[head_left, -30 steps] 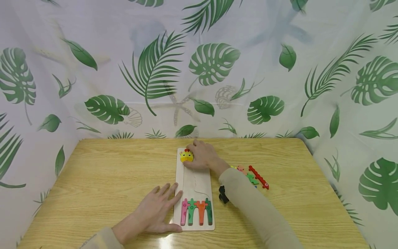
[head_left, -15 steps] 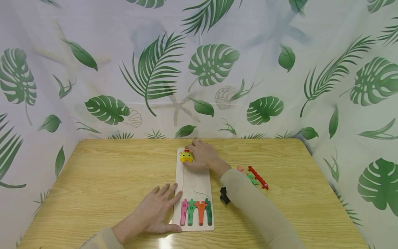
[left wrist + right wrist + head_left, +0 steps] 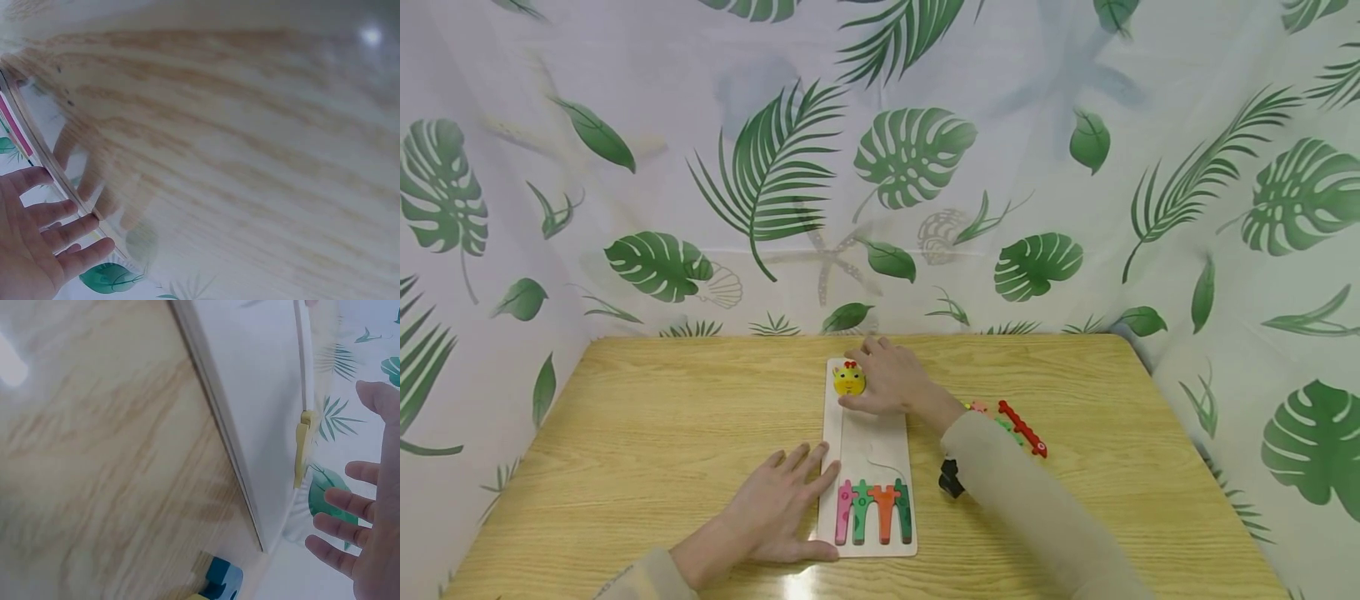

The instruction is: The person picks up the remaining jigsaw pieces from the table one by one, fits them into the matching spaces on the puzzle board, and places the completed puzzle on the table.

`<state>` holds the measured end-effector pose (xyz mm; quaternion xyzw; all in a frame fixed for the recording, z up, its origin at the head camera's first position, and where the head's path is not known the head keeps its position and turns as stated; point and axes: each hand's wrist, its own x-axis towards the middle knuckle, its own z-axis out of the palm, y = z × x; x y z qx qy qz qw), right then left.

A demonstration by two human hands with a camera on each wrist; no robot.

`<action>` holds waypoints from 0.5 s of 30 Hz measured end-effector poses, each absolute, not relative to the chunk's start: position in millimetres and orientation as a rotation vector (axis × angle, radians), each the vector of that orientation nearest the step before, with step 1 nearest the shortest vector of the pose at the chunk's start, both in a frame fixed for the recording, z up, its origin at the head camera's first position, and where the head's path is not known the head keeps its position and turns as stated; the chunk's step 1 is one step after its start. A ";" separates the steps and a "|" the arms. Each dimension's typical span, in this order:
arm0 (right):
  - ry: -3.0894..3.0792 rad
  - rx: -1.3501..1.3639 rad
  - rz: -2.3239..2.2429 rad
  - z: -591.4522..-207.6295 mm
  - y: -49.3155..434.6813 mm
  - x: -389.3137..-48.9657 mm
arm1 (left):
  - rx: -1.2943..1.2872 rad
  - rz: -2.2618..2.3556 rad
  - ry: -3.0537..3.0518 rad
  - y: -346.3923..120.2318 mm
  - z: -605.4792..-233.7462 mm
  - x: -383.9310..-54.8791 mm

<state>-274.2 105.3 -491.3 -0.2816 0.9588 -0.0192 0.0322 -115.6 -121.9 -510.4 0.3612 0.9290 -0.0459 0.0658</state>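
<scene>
A pale puzzle board (image 3: 861,433) lies lengthwise on the table. At its far end sits a yellow giraffe-head piece (image 3: 849,380) with red horns. Pink (image 3: 844,510), green (image 3: 861,517), orange (image 3: 885,512) and dark green (image 3: 903,515) leg pieces stand side by side at the near end. My right hand (image 3: 887,379) hovers over the board just right of the head, and the right wrist view shows its fingers spread, apart from the yellow piece (image 3: 302,450). My left hand (image 3: 775,507) lies flat at the board's left edge, fingertips touching it.
Right of the board lie a long red piece (image 3: 1022,429), a green piece (image 3: 1007,428) and other loose pieces, partly hidden by the right sleeve (image 3: 1022,500). A black object (image 3: 951,479) shows beside that sleeve. Behind the table hangs a leaf-print curtain (image 3: 880,208).
My right hand has eased slightly away from the giraffe head, its thumb lower, and the forearm has shifted a little to the right. The left hand and the board stay put.
</scene>
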 end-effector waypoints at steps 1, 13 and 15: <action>2.955 -0.873 -0.056 -490.2 106.0 -273.1 | 1.090 -0.138 2.803 -121.8 -510.5 -115.5; 2.959 -0.943 -0.158 -478.5 118.8 -262.5 | 1.108 -0.158 2.818 -121.3 -512.2 -115.8; 2.958 -0.949 -0.157 -476.3 119.7 -261.5 | 1.102 -0.162 2.814 -121.2 -512.0 -116.1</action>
